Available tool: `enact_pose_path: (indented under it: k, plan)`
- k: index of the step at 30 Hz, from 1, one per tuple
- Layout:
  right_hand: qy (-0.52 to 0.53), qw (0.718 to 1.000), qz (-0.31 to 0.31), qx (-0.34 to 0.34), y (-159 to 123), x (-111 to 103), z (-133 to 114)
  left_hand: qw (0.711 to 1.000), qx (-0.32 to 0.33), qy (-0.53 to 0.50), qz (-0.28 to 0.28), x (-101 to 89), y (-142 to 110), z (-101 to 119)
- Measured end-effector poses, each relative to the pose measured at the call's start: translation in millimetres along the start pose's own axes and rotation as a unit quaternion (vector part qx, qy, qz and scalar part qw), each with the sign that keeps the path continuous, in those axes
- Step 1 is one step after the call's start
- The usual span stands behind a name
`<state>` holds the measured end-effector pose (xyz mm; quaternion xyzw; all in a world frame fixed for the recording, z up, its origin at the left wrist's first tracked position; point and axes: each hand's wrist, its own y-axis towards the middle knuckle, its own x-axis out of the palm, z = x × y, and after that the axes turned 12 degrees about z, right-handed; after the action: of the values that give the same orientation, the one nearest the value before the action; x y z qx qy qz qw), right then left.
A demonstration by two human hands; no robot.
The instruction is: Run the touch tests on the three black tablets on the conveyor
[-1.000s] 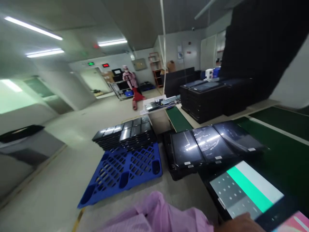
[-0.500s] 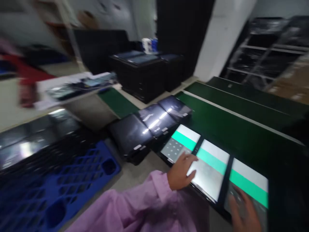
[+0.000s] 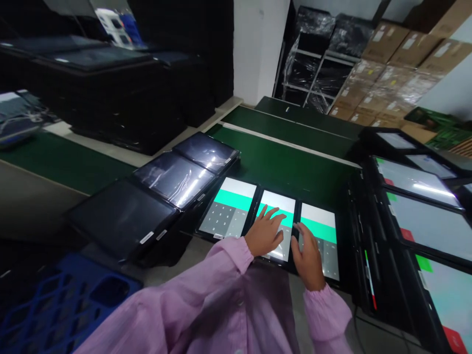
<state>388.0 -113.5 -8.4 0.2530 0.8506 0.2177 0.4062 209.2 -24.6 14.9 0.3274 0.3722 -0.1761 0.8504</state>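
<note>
Three lit tablets lie side by side in front of me, each showing a white and green band above grey keypad keys. My left hand (image 3: 263, 234) is over the middle tablet (image 3: 286, 246), fingers spread across its green band and keys. My right hand (image 3: 309, 256) lies at the left side of the right tablet (image 3: 330, 236), its fingers apart near the gap between the two. Whether the fingertips press the glass, I cannot tell. The left tablet (image 3: 217, 219) has no hand on it. Neither hand grips anything.
Dark-screened tablets (image 3: 173, 177) in stacks stand at the left, above a blue plastic pallet (image 3: 66, 300). Stacks of lit tablets (image 3: 431, 221) rise on the right. Behind runs a green work surface (image 3: 280, 162), with wrapped racks and cardboard boxes (image 3: 387, 44) farther back.
My view has turned right, bringing the right-hand tablet stacks in. My left hand has moved from between the left and middle tablets onto the middle one. My right hand has shifted to the right tablet's left edge.
</note>
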Motion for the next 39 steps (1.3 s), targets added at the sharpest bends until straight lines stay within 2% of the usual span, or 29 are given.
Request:
enact_pose_path:
  k: [6, 12, 15, 18, 21, 24, 29, 32, 34, 37, 39]
  plan:
    - [-0.024, 0.999, -0.029, -0.03, 18.8, 20.5, 8.0, 0.999, 0.037, 0.037, 0.001, 5.3, 8.1, -3.2]
    - [-0.019, 0.999, 0.003, -0.034, 20.2, 25.0, 9.9, 0.998, 0.036, 0.037, -0.023, 5.3, 8.9, -2.5]
    - [-0.023, 0.999, -0.02, -0.038, 19.1, 26.8, 10.4, 1.0, 0.022, 0.021, -0.007, -3.5, 5.0, -2.3]
    - [-0.018, 1.0, -0.011, -0.021, 16.7, 23.9, 9.0, 1.0, -0.012, 0.008, 0.028, -21.1, -6.7, -5.0]
    - [-0.002, 1.0, 0.001, 0.0, 12.9, 17.1, 2.6, 0.997, -0.05, 0.006, 0.051, -39.5, -23.7, -12.3]
    - [0.019, 1.0, -0.016, -0.002, 7.9, 16.0, -9.8, 0.995, -0.08, 0.006, 0.063, -50.4, -40.2, -21.1]
    - [0.049, 0.994, -0.074, -0.066, -0.5, 36.3, -36.0, 0.994, -0.084, 0.012, 0.072, -49.6, -54.8, -27.4]
    - [0.037, 0.99, -0.103, -0.088, -0.8, 45.7, -39.2, 0.994, -0.076, 0.011, 0.073, -44.5, -54.2, -25.9]
    - [0.025, 0.993, -0.086, -0.079, 2.0, 45.0, -32.2, 0.996, -0.073, 0.014, 0.056, -41.3, -51.6, -24.1]
    - [-0.011, 0.999, -0.024, -0.037, 8.9, 38.2, -15.5, 0.997, -0.067, 0.019, 0.025, -38.3, -48.2, -21.8]
    - [-0.032, 0.999, -0.011, -0.011, 12.8, 35.3, -7.1, 0.997, -0.067, 0.018, 0.028, -38.5, -48.1, -21.0]
